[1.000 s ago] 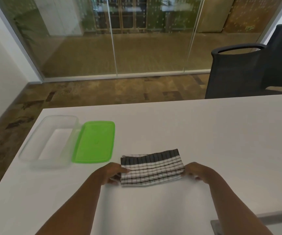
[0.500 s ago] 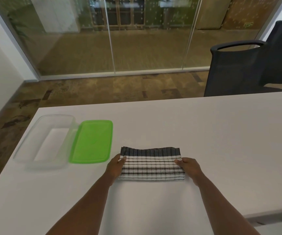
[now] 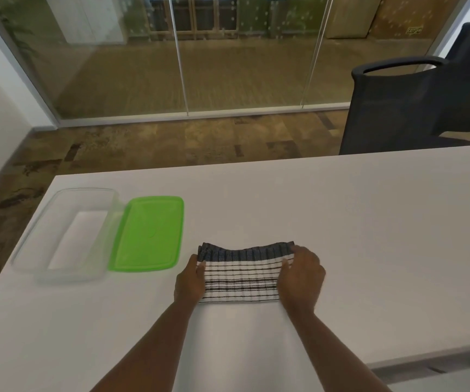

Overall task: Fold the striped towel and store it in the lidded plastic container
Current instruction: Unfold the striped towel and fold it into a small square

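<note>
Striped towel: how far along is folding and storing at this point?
Done: the striped towel lies folded into a compact rectangle on the table. In hand: the left hand and right hand grip its two ends. Left: placing it in the empty clear container, then fitting the green lid lying beside it.

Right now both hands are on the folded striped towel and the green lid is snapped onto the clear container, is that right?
Not quite. The head view shows the green lid lying flat on the table beside the open clear container, not snapped on. Both the left hand and right hand are on the folded striped towel.
</note>
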Tool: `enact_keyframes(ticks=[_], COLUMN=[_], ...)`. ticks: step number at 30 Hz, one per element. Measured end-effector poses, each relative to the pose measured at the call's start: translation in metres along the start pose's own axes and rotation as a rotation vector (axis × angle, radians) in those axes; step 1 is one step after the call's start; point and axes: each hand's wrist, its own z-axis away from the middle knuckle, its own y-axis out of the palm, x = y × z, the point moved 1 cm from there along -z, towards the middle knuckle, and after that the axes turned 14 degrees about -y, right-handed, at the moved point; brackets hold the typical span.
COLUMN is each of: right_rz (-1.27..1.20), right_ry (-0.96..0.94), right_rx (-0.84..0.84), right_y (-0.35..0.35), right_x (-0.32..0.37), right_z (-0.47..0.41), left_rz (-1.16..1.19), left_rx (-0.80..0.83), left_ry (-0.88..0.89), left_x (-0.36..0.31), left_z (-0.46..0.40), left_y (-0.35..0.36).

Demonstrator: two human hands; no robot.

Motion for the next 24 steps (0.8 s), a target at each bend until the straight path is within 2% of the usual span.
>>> enact_keyframes(ticks=[2, 5, 6, 8, 12, 16, 21, 24], right_rz=[-0.073, -0.181, -0.147, -0.038, 0.063, 0.185, 0.036, -0.115], right_ry=[-0.263, -0.572, -0.625, -0.650, -0.488, -0.231, 0.276, 0.483], right_rx=[0.050, 0.433, 0.552, 0.633, 0.562, 0.549, 0.383, 0.381], right_y=[0.007, 0.029, 0.038, 0.052, 0.050, 0.034, 0.007, -0.001], right_x=[0.018, 0.038, 0.038, 0.030, 0.003, -0.022, -0.021, -0.020], right_z=[0.004, 0.016, 0.020, 0.027, 0.021, 0.010, -0.003, -0.014], left_rz=[-0.014, -0.038, -0.037, -0.042, -0.017, 0.044, 0.149, 0.092], left_rx=[-0.007, -0.017, -0.015, -0.006, 0.002, 0.007, -0.084, -0.233], left_ry=[-0.019, -0.068, -0.086, -0.121, -0.173, -0.220, -0.320, -0.234], left_x=[-0.001, -0.004, -0.005, -0.005, -0.005, -0.003, -0.003, -0.008], left_z=[0.000, -0.001, -0.001, -0.002, -0.002, -0.005, 0.001, 0.007], left_y=[0.001, 0.002, 0.002, 0.003, 0.002, 0.002, 0.000, -0.003])
